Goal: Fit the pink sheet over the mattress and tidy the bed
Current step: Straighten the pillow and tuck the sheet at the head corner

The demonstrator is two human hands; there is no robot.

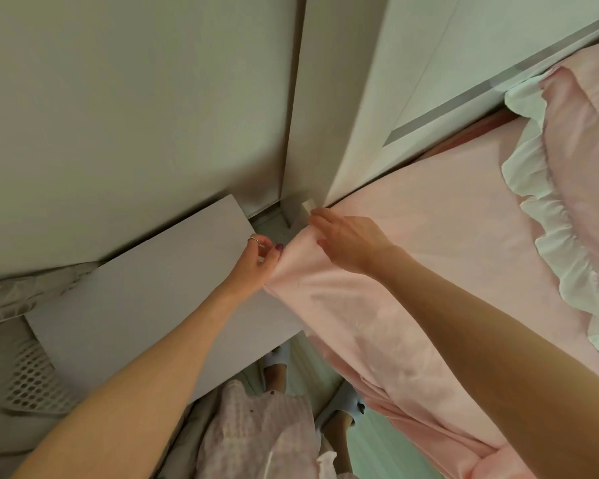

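A: Left hand (256,261) pinches the sheet (412,257) at its corner, thumb against curled fingers; right hand (348,242) rests just beside it on top of the cloth, fingers straight and loosely together, tips at the wall-side edge.

B: Handling?

A: Judged light, soft, limp; bunches at the pinch; best held by the corner hem, other palm flat to keep it from creeping.

B: Where does it lie?

A: Spread over the bed to the right of both hands; loose folds hang below the right forearm.

B: Surroundings?

A: Grey board (153,299) under the left hand; frilled pillow (581,188) beyond the right hand; pale wall panels (135,115) farthest.
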